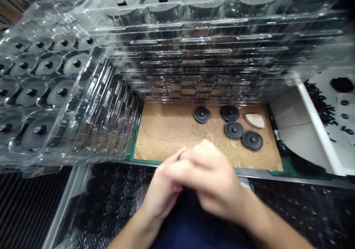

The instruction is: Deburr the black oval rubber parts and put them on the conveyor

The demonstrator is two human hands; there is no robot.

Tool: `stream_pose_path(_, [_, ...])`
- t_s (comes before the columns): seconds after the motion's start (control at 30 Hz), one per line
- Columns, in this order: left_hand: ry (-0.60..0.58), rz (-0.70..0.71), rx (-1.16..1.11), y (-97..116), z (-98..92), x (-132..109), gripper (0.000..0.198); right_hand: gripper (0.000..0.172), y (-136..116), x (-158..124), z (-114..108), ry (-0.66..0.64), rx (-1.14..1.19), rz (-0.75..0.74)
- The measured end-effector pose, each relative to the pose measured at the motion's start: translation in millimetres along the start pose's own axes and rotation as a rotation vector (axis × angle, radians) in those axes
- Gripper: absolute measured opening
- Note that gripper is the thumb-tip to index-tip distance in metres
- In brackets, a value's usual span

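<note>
My left hand and my right hand are brought together over the front edge of the bench. Both are closed, fingers pressed against each other and slightly blurred. A small dark bit shows between the fingertips; the rest of what they hold, if anything, is hidden. Beyond the hands, on a brown cardboard sheet, lie several dark rounded discs with a central stub, among them one disc apart from the others and another disc nearest my right hand. A cream wedge-shaped piece lies at the right of the sheet.
Tall stacks of clear plastic trays rise at the back and left, their top trays filled with discs. A white bin wall stands right, with small black parts beyond it. More discs sit below the bench edge.
</note>
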State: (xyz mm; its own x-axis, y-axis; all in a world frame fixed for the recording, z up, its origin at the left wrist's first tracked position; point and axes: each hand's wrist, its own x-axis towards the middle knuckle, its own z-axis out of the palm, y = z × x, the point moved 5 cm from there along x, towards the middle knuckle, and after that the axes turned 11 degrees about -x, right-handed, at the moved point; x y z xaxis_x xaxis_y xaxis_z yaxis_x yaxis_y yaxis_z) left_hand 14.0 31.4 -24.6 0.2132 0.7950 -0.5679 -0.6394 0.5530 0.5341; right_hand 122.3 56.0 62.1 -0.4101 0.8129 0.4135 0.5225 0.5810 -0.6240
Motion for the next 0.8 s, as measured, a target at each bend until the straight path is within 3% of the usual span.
stream_pose_path(0.13, [-0.003, 0.04, -0.088, 7, -0.4, -3, 0.057, 0.026, 69, -29, 17, 0.013, -0.036, 0.465])
stream_pose_path(0.27, [0.04, 0.054, -0.139, 11, -7.7, -4, 0.054, 0.021, 90, -71, 49, -0.079, -0.049, 0.52])
stream_pose_path(0.37, [0.044, 0.043, -0.157, 11, -8.0, -3, 0.055, 0.018, 83, -82, 53, -0.096, -0.042, 0.552])
stream_pose_path(0.5, [0.003, 0.056, -0.146, 9, -0.6, -1, 0.055, 0.024, 53, -51, 18, 0.074, -0.054, 0.604])
stream_pose_path(0.6, [-0.061, 0.046, -0.15, 7, 1.2, -3, 0.047, 0.024, 9, -16, -4, 0.226, -0.042, 0.346])
stream_pose_path(0.7, [-0.062, 0.034, -0.166, 8, -5.0, -5, 0.05, 0.023, -18, -1, 2, 0.056, 0.034, 0.161])
stream_pose_path(0.77, [-0.039, 0.04, -0.169, 10, -7.6, -6, 0.058, 0.02, -18, 1, 12, -0.103, 0.101, 0.176])
stream_pose_path(0.8, [-0.038, 0.033, -0.166, 10, -7.0, -6, 0.06, 0.019, -16, 1, 13, -0.106, 0.086, 0.197])
